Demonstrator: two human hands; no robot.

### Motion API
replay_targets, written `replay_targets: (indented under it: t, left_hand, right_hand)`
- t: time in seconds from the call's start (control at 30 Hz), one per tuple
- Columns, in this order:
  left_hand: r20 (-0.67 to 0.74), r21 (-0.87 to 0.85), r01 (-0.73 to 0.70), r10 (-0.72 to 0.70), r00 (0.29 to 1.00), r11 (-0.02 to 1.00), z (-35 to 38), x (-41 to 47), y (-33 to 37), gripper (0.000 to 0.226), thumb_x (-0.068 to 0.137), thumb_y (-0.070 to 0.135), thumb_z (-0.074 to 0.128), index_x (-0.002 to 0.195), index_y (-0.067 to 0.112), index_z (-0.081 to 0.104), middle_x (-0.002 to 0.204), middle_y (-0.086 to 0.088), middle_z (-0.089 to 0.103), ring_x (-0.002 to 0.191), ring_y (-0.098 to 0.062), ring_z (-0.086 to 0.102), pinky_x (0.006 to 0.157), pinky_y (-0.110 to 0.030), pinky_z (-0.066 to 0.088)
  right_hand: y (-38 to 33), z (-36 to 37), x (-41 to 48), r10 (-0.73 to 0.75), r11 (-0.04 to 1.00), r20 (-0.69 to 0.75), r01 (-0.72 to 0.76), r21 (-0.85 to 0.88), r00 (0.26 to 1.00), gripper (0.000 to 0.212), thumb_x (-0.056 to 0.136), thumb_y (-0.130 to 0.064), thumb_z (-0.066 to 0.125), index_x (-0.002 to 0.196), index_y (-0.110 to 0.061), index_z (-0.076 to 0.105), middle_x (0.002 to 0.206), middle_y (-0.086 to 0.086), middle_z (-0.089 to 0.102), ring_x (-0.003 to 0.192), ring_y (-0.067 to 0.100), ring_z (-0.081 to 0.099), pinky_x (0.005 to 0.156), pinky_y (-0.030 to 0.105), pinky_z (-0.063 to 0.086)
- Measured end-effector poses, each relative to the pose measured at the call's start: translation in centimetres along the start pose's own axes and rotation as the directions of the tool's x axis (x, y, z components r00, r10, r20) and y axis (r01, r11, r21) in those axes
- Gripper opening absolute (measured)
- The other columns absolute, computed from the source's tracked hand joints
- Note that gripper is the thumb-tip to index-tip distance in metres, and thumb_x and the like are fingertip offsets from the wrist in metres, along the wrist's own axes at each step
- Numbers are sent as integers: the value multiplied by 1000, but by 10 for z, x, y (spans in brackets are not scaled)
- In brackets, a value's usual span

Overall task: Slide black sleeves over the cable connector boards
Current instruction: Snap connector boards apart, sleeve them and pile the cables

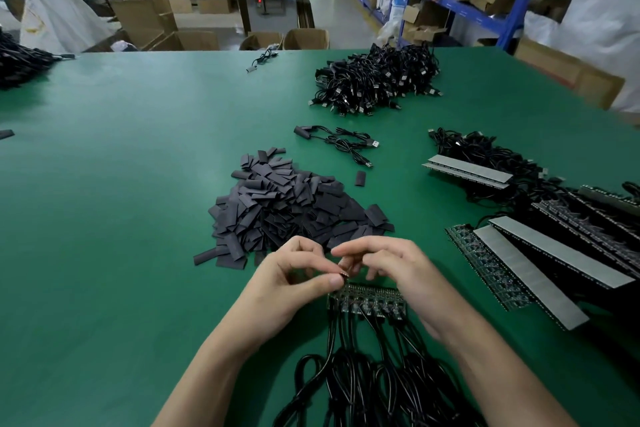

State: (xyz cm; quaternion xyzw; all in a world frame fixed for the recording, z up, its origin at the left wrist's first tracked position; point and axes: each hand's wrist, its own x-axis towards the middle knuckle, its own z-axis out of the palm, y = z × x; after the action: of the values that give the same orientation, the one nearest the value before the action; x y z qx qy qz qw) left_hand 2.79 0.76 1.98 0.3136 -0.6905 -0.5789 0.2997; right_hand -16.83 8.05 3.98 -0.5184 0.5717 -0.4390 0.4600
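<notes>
A heap of flat black sleeves (294, 211) lies mid-counter (138, 184), with one stray sleeve (360, 178) just to its right. Nearer, a row of connector boards (367, 300) lies flat, each seemingly with its own black cable (363, 374) trailing toward the near edge.

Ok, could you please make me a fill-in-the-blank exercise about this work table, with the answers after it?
The heap of flat black sleeves lies on the ____ table.
Black cables run from the dark strip of connector boards ____ the person.
The tangled heap of black USB cables lies ____ from the person than the sleeves.
The long grey-backed board strips lie on the person's ____ side.
Answers: green; toward; farther; right.
</notes>
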Motion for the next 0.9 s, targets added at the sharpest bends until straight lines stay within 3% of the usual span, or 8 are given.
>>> replay_targets:
  t: [0.03,0.1,0.23,0.43,0.67,0.77,0.83,0.9]
  left_hand:
    - [3,57,-27,27,1000,998,4,1,0,19,76,46,86,87,31,83,94,8,55,90,-9,56,82,-21,45]
    - [-10,135,-72,74,997,988,13,2,0,12,78,41,84,87,33,82,95,6,54,90,-7,55,81,-18,43]
    - [-53,199,-149,162,985,969,23,3,5,8,79,37,80,84,31,82,93,6,54,88,-10,55,78,-17,42]
    - [-86,240,-198,224,971,951,28,7,12,5,78,32,82,82,29,82,91,5,55,91,-18,56,83,-25,47]
    - [-153,85,-171,182,971,982,29,20,28,7,77,30,81,82,26,82,90,5,59,85,-5,57,75,-16,44]
    - [-153,-15,-163,159,975,986,26,34,42,8,77,30,80,80,24,82,99,3,62,82,-5,59,71,-17,45]
    - [-103,-22,-162,159,982,987,34,44,53,5,79,30,80,81,25,82,105,1,62,75,-6,60,67,-20,48]
    - [-81,1,-165,164,983,986,46,54,60,4,85,25,81,81,27,81,107,7,63,70,-10,58,63,-22,50]
  right_hand:
    - [-1,-2,-1,8,1000,33,-8,15,999,33,104,-15,51,107,-29,81,108,-9,78,105,2,67,92,23,50]
    - [0,-4,-2,4,999,71,-7,50,997,28,106,-17,54,106,-26,81,109,-7,79,108,3,69,90,16,50]
    - [4,-5,-1,48,991,16,-50,127,999,16,98,-19,67,96,-19,82,96,-1,80,93,4,72,82,12,50]
    - [5,-9,1,17,980,30,-22,196,999,19,85,-37,71,85,-20,81,84,1,76,82,7,67,78,15,51]
    - [4,-28,-4,8,959,-90,18,283,996,33,79,-56,72,69,-25,75,74,0,69,70,8,58,74,28,44]
    - [5,-30,-5,-60,958,-172,106,268,983,38,84,-64,69,88,-28,79,93,3,76,86,12,65,82,33,49]
    - [5,-21,-3,-141,936,-145,180,302,979,37,85,-57,66,109,-31,79,112,3,77,106,15,69,92,32,54]
    - [4,-14,-1,-196,890,-160,244,386,967,33,88,-47,67,112,-27,79,113,4,78,108,15,72,94,27,55]
